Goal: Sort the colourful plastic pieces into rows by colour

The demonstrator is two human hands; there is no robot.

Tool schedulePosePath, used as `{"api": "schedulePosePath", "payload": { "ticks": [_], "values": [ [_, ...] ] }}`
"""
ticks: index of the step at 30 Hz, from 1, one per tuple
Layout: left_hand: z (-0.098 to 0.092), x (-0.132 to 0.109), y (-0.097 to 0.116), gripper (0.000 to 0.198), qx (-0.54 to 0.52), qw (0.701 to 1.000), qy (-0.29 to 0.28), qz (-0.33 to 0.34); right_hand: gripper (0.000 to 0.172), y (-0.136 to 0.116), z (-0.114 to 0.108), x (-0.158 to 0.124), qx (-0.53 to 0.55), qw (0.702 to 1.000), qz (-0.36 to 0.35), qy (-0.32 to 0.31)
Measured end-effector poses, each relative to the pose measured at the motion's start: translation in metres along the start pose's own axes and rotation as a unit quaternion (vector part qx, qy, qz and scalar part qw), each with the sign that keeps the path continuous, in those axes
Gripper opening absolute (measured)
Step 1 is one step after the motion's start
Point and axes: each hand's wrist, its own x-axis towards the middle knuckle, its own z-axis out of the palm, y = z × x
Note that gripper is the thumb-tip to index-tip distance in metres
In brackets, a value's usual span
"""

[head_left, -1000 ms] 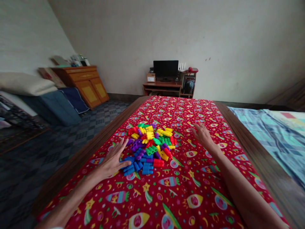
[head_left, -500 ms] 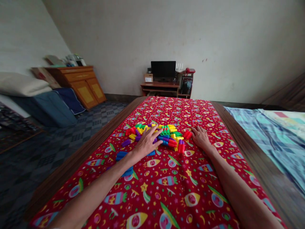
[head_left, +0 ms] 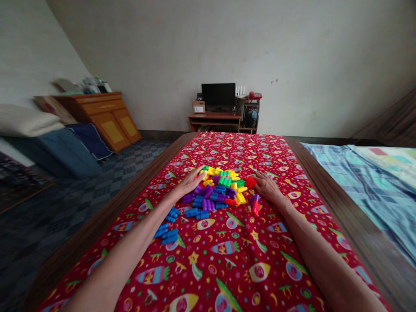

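A pile of small plastic blocks (head_left: 221,188) in yellow, green, purple, blue and red lies on a red patterned cloth (head_left: 227,260) over a long wooden table. My left hand (head_left: 190,182) rests flat at the pile's left edge, fingers stretched toward the yellow blocks. At the pile's right edge lies my right hand (head_left: 265,187), fingers spread and touching a red block (head_left: 250,182). Neither hand holds anything. Some blue blocks (head_left: 167,234) lie loose near my left forearm, and a red-and-purple piece (head_left: 255,204) sits by my right wrist.
A bed with a checked blue sheet (head_left: 364,182) runs along the table's right side. A desk with a monitor (head_left: 218,93) stands at the far wall. A wooden cabinet (head_left: 104,117) and stacked bedding (head_left: 39,130) stand at the left over a dark tiled floor.
My left hand moved from the pile's near left, across its top, to its far left edge. My right hand closed in on the right edge. The blocks got pushed together, and some blue ones trail behind.
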Motion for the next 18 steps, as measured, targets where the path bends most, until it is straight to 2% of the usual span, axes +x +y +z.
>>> {"api": "schedulePosePath", "payload": {
  "ticks": [3,5,7,9,11,13,16,18],
  "values": [
    [0.019,0.008,0.041,0.051,-0.023,0.997,-0.034,0.065,0.029,0.000,-0.001,0.001,0.013,1.000,0.003,0.001],
    [0.027,0.007,0.065,0.051,-0.044,0.988,-0.060,0.138,0.032,0.001,-0.001,0.000,0.026,1.000,0.002,0.006],
    [0.026,-0.001,0.081,0.053,-0.051,0.973,-0.080,0.211,0.037,0.002,-0.002,0.000,0.042,0.999,0.002,0.011],
    [0.017,-0.017,0.084,0.053,-0.034,0.971,-0.075,0.225,0.044,0.002,-0.004,-0.001,0.057,0.998,0.001,0.014],
    [0.002,-0.043,0.069,0.054,0.007,0.982,-0.041,0.185,0.050,0.001,-0.006,-0.002,0.069,0.997,0.000,0.015],
    [-0.013,-0.079,0.037,0.058,0.060,0.991,-0.015,0.118,0.052,0.000,-0.008,-0.002,0.079,0.997,-0.001,0.015],
    [-0.022,-0.139,-0.020,0.082,0.118,0.992,-0.019,0.038,0.051,-0.002,-0.008,-0.001,0.075,0.997,0.004,0.012],
    [-0.019,-0.171,-0.047,0.101,0.142,0.989,-0.025,0.009,0.051,-0.003,-0.008,0.000,0.060,0.998,0.016,0.011]
  ]
}}
